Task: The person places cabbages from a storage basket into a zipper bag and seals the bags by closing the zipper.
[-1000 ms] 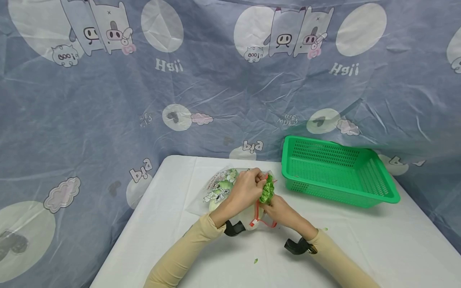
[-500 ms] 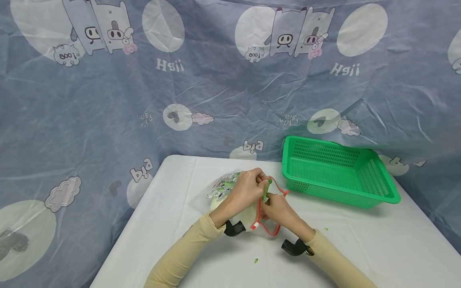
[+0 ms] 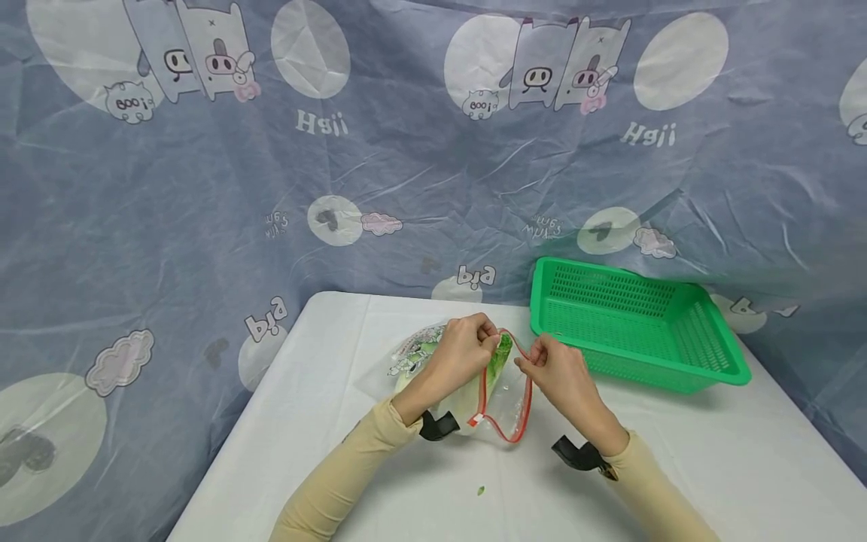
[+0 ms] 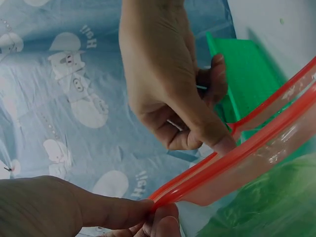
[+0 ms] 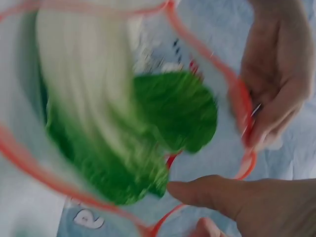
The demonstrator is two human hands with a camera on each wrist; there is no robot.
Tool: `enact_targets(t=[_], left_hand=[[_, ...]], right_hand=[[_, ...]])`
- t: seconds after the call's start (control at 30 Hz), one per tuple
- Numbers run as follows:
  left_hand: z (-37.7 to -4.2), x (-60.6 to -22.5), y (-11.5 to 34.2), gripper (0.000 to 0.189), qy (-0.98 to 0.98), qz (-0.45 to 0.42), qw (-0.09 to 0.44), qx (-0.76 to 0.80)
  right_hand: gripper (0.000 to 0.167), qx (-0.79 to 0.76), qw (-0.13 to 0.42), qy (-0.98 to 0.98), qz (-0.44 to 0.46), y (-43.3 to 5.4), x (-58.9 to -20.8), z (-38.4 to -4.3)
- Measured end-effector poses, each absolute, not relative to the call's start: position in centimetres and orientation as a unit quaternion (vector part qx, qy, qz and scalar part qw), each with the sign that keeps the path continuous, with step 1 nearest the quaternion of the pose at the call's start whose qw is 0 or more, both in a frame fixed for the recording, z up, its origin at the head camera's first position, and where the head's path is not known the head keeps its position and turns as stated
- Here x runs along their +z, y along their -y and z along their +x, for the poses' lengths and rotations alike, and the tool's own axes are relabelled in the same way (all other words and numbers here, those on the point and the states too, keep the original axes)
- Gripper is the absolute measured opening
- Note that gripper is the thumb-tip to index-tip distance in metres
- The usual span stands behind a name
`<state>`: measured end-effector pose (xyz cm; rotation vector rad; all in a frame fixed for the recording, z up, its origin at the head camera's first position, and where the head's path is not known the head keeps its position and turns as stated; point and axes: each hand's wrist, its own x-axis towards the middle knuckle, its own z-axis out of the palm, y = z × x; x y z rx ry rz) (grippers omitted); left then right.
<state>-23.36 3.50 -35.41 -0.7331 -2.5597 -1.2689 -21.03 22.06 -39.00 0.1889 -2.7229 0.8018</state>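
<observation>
A clear zip bag (image 3: 504, 406) with a red zip rim lies on the white table, its mouth spread towards the right. Inside is a napa cabbage (image 5: 94, 84), pale at the stem with green crinkled leaf ends near the mouth. My left hand (image 3: 455, 354) pinches the red rim between thumb and fingers on the near-left side of the mouth. On the opposite side my right hand (image 3: 565, 376) grips the rim with thumb and fingertips, drawing it into a corner. In the left wrist view the right thumb (image 4: 224, 143) overlaps the red rim.
A green plastic basket (image 3: 637, 361) stands at the table's back right, close beyond my right hand. A small green leaf scrap (image 3: 481, 491) lies on the white table (image 3: 406, 497) in front. A printed grey-blue curtain (image 3: 420, 150) hangs behind.
My right hand has come out of the bag mouth, off the cabbage leaves, and moved right to the rim. The mouth is wider; the left hand has kept its hold.
</observation>
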Motion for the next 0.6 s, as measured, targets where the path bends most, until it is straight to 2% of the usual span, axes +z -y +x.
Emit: enact_targets(t=[0.07, 0.13, 0.3, 0.43, 0.5, 0.6], left_hand=[[-23.3, -35.4, -3.5, 0.009, 0.864, -0.248, 0.097, -0.428], [-23.3, -35.4, -3.4, 0.010, 0.865, -0.249, 0.099, -0.425], [-23.2, -35.4, -3.4, 0.010, 0.872, -0.249, 0.102, -0.409], [-22.9, -35.3, -3.4, 0.009, 0.888, -0.248, 0.093, -0.376], [-22.6, -35.4, -3.5, 0.011, 0.899, -0.251, 0.072, -0.351], [-22.1, -35.8, -3.5, 0.022, 0.923, -0.266, 0.037, -0.275]], right_hand=[[0.023, 0.249, 0.177, 0.950, 0.060, -22.7, -39.2, -21.6], [0.019, 0.240, 0.178, 0.952, 0.062, -23.4, -39.4, -22.1], [0.005, 0.361, 0.095, 0.925, 0.067, -24.5, -39.5, -23.0], [0.012, 0.450, 0.061, 0.890, 0.047, -24.9, -39.5, -23.6], [0.018, 0.489, 0.045, 0.870, 0.035, -25.1, -39.5, -23.8], [0.025, 0.543, 0.030, 0.839, 0.005, -25.3, -39.4, -24.0]])
